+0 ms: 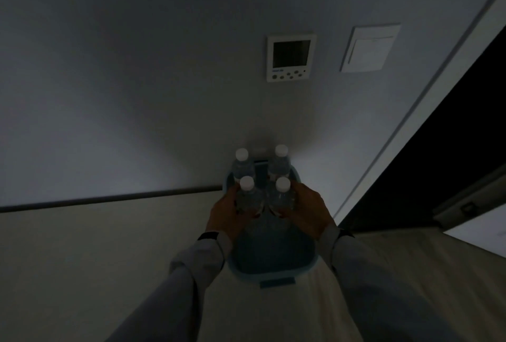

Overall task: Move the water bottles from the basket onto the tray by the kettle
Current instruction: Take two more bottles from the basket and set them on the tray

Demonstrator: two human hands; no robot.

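In dim light a blue plastic basket (273,265) lies below me at centre. Several clear water bottles with white caps stand upright at its far end. My left hand (227,215) wraps around the near left bottle (247,195). My right hand (309,210) wraps around the near right bottle (282,193). Two more bottles, the far left bottle (242,166) and the far right bottle (280,162), stand behind them, untouched. Neither a tray nor a kettle is in view.
A pale wall fills the upper view, with a thermostat panel (291,58) and a light switch (368,48) on it. A dark doorway (438,150) opens at the right. A dark ledge (109,199) runs along the wall at the left.
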